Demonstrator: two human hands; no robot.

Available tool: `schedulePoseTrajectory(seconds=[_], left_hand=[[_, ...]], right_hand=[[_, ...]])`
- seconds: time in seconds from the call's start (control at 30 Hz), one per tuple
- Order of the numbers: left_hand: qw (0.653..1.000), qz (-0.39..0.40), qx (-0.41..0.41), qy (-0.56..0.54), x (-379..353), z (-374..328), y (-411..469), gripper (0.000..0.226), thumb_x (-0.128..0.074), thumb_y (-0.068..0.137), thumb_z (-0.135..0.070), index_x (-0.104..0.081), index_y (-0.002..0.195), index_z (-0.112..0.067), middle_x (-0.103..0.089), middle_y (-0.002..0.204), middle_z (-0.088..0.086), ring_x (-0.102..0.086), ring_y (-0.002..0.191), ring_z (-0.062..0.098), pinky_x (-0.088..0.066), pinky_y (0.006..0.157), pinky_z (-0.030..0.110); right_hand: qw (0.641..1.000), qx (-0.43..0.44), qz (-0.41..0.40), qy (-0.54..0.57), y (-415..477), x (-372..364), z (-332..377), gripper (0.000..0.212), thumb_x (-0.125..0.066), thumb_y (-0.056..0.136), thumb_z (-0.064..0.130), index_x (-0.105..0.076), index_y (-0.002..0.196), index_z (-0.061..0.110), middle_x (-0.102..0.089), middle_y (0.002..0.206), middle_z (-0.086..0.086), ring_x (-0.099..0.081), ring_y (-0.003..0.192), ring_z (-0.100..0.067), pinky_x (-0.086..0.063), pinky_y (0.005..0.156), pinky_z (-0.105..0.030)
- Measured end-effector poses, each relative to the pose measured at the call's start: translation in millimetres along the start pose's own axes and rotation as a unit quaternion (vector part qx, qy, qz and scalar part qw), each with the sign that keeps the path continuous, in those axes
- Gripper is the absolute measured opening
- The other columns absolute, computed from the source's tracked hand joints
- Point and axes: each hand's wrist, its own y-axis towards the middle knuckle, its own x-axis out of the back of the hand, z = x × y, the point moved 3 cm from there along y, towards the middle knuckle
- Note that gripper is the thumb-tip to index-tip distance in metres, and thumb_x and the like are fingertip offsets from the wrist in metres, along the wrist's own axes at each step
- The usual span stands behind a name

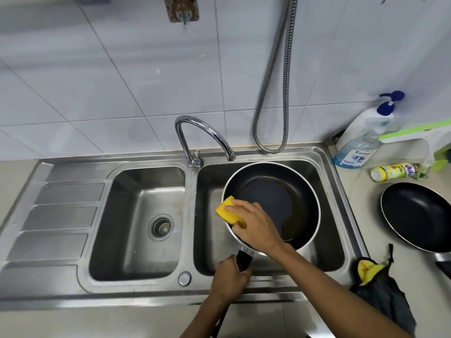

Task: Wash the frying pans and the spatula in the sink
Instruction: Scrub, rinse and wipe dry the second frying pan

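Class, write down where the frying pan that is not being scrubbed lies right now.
In the head view the second frying pan lies on the counter right of the sink, between the yellow bottle and the dark cloth.

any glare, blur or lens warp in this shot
Head view: wide-angle warp bows the sink rim and tile lines near the edges; bright glare on the faucet; the wall plug at top looks soft; the frying pan and the right hand on the sponge are sharp.
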Motion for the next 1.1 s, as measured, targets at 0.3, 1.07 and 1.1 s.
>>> schedulePoseTrajectory(seconds=[0.3, 1.07, 1.1], left_hand=[[1.000, -0.002, -0.007, -0.011, -3.8, -4.4, -5.0, 0.023, -0.068, 0.084, -0.027, -0.049, 0.071, -0.022, -0.057, 0.070, -0.003, -0.048, 0.056, 0.009, -0.035, 0.048, 0.014], [0.998, -0.017, 0.056, -0.030, 6.0, 16.2, 2.0, 0.018, -0.068, 0.088, -0.029, -0.067, 0.091, -0.011, -0.076, 0.083, 0.006, -0.073, 0.077, 0.022, -0.058, 0.070, 0.035], [0.998, -0.022, 0.061, -0.028, 7.4, 18.8, 1.8, 0.018, -0.069, 0.088, -0.029, -0.067, 0.089, -0.011, -0.075, 0.081, 0.005, -0.072, 0.075, 0.021, -0.056, 0.068, 0.033]], right_hand=[[0.980, -0.012, 0.002, -0.199, 73.7, 27.4, -13.7, 0.057, -0.059, 0.089, 0.029, -0.048, 0.144, 0.037, -0.035, 0.157, 0.001, -0.051, 0.104, -0.035, -0.050, 0.091, -0.044], [0.957, -0.288, -0.006, 0.042, 6.2, 29.7, -113.0, 0.071, -0.067, 0.083, 0.039, -0.040, 0.149, 0.029, -0.054, 0.133, -0.010, -0.058, 0.118, -0.037, -0.049, 0.099, -0.045], [0.941, -0.312, -0.020, 0.129, 5.6, 31.8, -111.2, 0.073, -0.066, 0.084, 0.037, -0.038, 0.150, 0.031, -0.057, 0.131, -0.008, -0.060, 0.117, -0.033, -0.049, 0.101, -0.043]])
